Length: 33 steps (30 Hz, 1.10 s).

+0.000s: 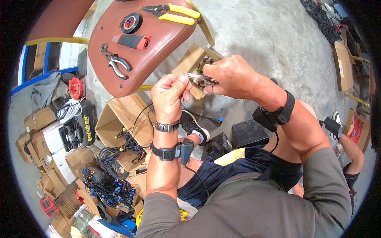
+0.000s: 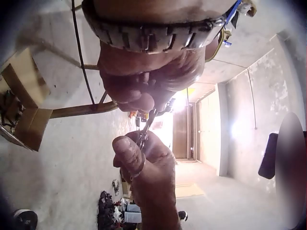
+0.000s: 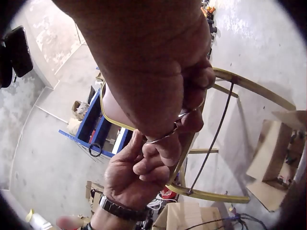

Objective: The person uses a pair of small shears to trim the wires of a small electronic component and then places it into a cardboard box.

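Note:
My right hand grips a pair of small metal scissors, with a metal loop round a finger in the right wrist view. The blades point left and reach the fingertips of my left hand. Thumb and forefinger of the left hand pinch together right at the blade tips, and I cannot tell what small piece is between them. In the left wrist view the slim metal scissors bridge the two hands. Below the hands, a black cable with a blue connector runs near the floor.
A brown chair seat bears yellow-handled pliers, black tape, a utility knife and small cutters. Beneath the hands stands an open cardboard box of small parts. Bundled cables and cartons crowd the left.

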### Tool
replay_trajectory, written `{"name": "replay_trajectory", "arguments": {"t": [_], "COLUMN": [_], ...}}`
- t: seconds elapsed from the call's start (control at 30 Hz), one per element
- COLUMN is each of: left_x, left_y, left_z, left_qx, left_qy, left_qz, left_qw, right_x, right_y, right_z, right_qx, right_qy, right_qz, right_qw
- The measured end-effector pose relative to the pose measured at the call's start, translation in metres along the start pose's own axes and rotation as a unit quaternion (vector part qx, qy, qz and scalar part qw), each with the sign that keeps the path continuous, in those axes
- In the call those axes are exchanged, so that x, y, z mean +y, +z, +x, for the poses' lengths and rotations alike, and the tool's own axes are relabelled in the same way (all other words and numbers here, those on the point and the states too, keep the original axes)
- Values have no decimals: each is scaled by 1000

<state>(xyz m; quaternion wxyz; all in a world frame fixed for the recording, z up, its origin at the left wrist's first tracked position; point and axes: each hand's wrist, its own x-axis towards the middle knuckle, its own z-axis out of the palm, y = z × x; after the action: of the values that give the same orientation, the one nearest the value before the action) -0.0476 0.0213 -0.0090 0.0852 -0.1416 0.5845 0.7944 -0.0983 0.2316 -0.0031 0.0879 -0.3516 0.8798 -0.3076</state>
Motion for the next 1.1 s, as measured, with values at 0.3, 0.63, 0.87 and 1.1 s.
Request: {"name": "replay_trajectory", "arguments": {"t": [0.3, 0.63, 0.87, 1.1], "left_x": [4, 5, 2, 0], "left_y": [5, 7, 12, 13], "left_z": [0, 2, 0, 0], "left_qx": [18, 25, 52, 69], "left_qy": [27, -2, -10, 8], "left_qz": [55, 29, 22, 19], "left_qw": [998, 999, 998, 997], "right_x": [3, -2, -4, -7], "right_y": [4, 3, 2, 2], "right_z": [1, 4, 6, 4], "right_qx": [21, 1, -32, -22], "right_qy": [-7, 19, 42, 32], "right_qz": [-12, -10, -66, -10], "right_qw": [1000, 1000, 996, 999]}}
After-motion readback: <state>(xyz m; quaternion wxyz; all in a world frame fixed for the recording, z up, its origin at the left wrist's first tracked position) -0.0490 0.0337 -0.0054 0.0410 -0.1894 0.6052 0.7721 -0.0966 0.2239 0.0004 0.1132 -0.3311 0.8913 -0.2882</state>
